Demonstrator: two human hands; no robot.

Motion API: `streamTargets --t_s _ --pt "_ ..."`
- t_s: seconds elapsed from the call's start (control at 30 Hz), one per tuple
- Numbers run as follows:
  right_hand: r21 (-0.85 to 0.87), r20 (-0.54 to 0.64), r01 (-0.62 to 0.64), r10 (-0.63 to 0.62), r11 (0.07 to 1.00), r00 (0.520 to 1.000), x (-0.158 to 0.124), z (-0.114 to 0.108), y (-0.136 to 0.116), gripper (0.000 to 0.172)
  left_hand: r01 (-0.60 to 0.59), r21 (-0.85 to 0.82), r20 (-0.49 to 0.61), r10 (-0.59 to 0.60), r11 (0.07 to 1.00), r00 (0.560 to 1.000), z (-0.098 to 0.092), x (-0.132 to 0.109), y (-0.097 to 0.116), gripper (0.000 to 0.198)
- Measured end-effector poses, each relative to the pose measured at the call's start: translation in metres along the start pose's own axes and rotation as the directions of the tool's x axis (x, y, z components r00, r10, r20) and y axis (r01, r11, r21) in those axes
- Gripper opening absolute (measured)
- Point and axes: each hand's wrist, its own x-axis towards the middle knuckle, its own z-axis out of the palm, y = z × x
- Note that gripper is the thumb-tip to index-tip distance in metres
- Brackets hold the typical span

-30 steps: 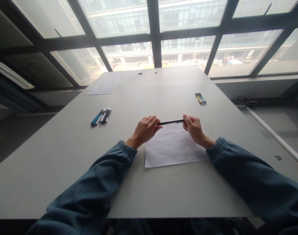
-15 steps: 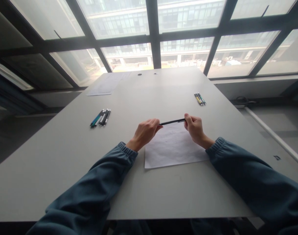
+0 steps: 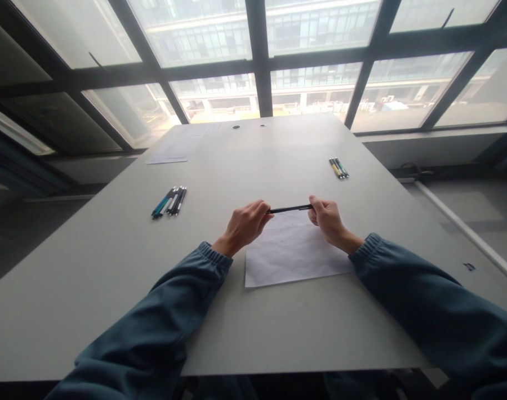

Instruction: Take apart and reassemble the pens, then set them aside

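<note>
A thin black pen (image 3: 289,209) is held level between both hands, just above the far edge of a white sheet of paper (image 3: 292,253). My left hand (image 3: 245,224) pinches its left end with curled fingers. The pen's right end is gripped by my right hand (image 3: 326,218), fingers closed round it. Both forearms wear blue-grey sleeves and reach in from the near edge of the grey table (image 3: 111,289).
Several pens (image 3: 170,201) lie in a row on the table's left side. A smaller group of pens (image 3: 339,168) lies at the right, farther back. Another paper sheet (image 3: 182,145) rests at the far left corner. Large windows stand behind the table.
Both hands keep the pen between them, with only a slight shift; the right hand has edged a little to the left.
</note>
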Motion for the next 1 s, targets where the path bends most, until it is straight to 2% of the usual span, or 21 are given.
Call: streamTargets --t_s 0.17,0.33,0.57,0.7,1.0 --pt "0.06 0.058 -0.086 0.083 0.994 0.995 0.0 0.0 -0.001 0.06 -0.067 -0.001 -0.033 0.067 0.998 0.997 -0.001 0.0 0.0 0.028" --pt "0.023 0.09 -0.128 0.126 0.991 0.988 -0.001 0.001 -0.001 0.061 -0.03 -0.095 -0.032 0.027 0.995 0.999 0.003 -0.001 0.0 0.033" --pt "-0.096 0.076 0.002 0.005 0.995 0.997 -0.003 0.001 0.001 0.062 0.092 -0.299 -0.071 -0.118 0.95 0.99 0.013 -0.004 0.0 0.041" --pt "-0.136 0.095 0.065 -0.052 0.989 0.994 -0.002 0.0 0.004 0.063 0.141 -0.403 -0.055 -0.178 0.904 0.982 0.017 -0.006 -0.001 0.044" --pt "-0.143 0.076 0.123 -0.114 0.982 0.991 -0.002 -0.003 0.006 0.062 0.174 -0.473 0.028 -0.183 0.863 0.983 0.016 -0.006 -0.006 0.055"
